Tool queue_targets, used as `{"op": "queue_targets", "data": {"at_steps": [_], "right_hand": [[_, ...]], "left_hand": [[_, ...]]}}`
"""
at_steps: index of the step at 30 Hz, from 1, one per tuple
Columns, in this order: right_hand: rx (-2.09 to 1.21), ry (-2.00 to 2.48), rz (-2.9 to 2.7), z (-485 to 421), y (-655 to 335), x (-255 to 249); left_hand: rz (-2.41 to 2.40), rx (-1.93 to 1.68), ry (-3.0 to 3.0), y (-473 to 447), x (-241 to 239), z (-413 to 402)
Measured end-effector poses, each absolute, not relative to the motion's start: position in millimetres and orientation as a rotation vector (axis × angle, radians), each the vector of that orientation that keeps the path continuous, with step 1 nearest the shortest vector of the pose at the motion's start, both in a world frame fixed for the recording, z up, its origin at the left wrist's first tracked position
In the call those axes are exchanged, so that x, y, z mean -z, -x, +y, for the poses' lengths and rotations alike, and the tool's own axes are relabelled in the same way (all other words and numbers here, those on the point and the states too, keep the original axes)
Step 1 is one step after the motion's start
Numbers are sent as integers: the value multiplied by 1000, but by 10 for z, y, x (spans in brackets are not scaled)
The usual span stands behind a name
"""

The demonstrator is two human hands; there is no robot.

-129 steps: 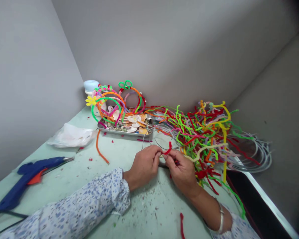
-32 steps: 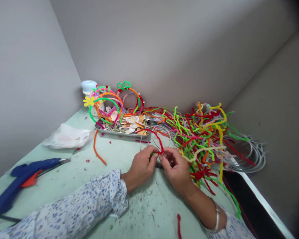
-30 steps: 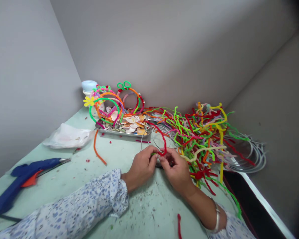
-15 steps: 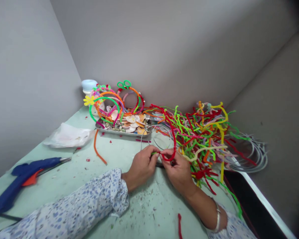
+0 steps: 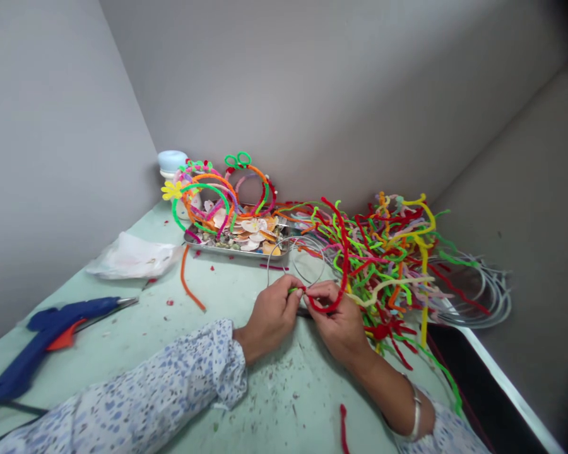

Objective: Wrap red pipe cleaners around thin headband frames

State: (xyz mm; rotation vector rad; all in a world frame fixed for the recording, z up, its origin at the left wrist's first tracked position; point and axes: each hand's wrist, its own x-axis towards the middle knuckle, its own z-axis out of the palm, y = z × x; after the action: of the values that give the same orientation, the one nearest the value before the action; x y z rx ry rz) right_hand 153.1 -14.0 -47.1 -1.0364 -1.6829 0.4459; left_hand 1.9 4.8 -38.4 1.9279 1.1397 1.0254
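Nearest you, one red scrap [image 5: 343,429] lies alone on the counter [image 5: 274,403], its long axis running away from you. One bangle [image 5: 416,413] sits on your right wrist. To your right lies one black slab [image 5: 476,375]; to your left, one blue glue gun [image 5: 38,350], its nozzle aimed right and slightly away from you.

Two hands are at work mid-counter, fingertips nearly meeting. Your left hand [image 5: 272,318] pinches one green bit [image 5: 293,290] between thumb and forefinger; your right hand [image 5: 338,325] grips one red strip [image 5: 346,255] near its near end, close to that bit. The strip forms a hook: it dips across your right fingers, bends right, then rises. Its long axis runs away from you, the free tip pointing far and left before the pile.

Beyond, on the left, lie one orange strip [image 5: 183,276] and one clear bag [image 5: 132,255]. Thin wire loops [image 5: 268,268] stand just past your hands; whether you hold them cannot be told. One wire coil [image 5: 504,296] lies far right.

Farther off stand one tray [image 5: 234,253] of shells [image 5: 253,238] and the pile [image 5: 369,252] of strips, too tangled to count. Several headbands [image 5: 211,186] overlap above the tray, with one bottle [image 5: 172,161] behind.
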Motion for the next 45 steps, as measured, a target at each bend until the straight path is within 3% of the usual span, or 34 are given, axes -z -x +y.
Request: {"op": "queue_targets", "data": {"at_steps": [45], "right_hand": [[-653,932,-1599,-120,-1543,540]], "left_hand": [[1056,-1070,-1737,-7,351,10]]}}
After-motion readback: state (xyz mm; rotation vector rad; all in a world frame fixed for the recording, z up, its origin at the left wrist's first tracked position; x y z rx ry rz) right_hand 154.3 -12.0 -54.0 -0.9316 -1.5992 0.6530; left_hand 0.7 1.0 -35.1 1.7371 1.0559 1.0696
